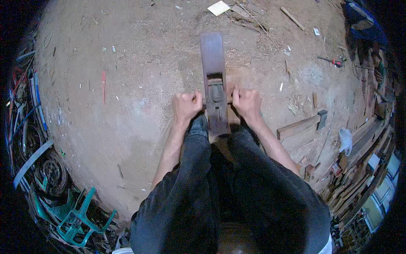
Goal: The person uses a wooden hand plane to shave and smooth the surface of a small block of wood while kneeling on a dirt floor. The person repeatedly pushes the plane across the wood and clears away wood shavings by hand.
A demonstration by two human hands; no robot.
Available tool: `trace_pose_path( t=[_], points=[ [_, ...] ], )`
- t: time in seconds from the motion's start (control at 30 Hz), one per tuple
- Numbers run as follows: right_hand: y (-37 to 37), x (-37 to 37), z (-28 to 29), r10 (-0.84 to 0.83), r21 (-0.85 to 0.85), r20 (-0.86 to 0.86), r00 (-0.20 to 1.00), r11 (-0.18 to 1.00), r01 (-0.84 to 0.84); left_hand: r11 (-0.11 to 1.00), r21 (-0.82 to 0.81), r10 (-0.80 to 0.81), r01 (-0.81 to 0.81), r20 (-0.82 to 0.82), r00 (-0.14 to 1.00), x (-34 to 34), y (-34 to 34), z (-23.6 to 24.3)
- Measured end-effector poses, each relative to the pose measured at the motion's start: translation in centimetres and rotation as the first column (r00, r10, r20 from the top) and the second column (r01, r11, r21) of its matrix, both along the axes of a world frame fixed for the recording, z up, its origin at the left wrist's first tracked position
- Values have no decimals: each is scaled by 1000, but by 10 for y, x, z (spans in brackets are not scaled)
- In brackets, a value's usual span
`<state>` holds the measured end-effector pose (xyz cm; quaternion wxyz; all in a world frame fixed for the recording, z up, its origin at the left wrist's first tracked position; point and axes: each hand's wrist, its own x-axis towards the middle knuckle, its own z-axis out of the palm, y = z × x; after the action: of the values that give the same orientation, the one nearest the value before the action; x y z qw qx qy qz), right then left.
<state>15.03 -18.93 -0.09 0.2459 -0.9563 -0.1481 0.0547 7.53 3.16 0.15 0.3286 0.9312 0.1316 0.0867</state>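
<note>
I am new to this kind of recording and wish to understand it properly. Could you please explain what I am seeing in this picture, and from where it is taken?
There is no robot here. A person wears a fisheye camera on the head, looking down, so straight edges bend near the rim. Below are the person's dark trousers.

The left hand and the right hand hold a long hand plane by its side handles, one at each side. What lies directly beneath the plane is hard to tell.

On the bare floor, to the right, lie a screwdriver and a wooden-handled tool with a metal head, perhaps a hatchet. At lower left is a green plastic chair.
</note>
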Motion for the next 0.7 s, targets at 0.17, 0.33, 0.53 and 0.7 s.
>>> trace_pose_path(
  t=[0.17, 0.33, 0.53, 0.7],
  points=[
    [18, 41, 18, 66, -28, 62, 996, 998, -64, 995, 78, -59, 58, 19, 998, 35, 16, 9],
    [6, 11, 29, 176, -1, -84, 981, 984, -177, 999, 31, -21, 24, -100, 995, -5, -1, 11],
    [-33, -61, 22, 250, 96, -2, 968, 964, -249, 997, 47, -57, 66, -172, 983, -64, -30, 31],
    [-21, -31, 17, 172, -86, 166, 971, 983, -160, 991, 104, -76, 88, -113, 991, -18, -22, 18]
  ],
)
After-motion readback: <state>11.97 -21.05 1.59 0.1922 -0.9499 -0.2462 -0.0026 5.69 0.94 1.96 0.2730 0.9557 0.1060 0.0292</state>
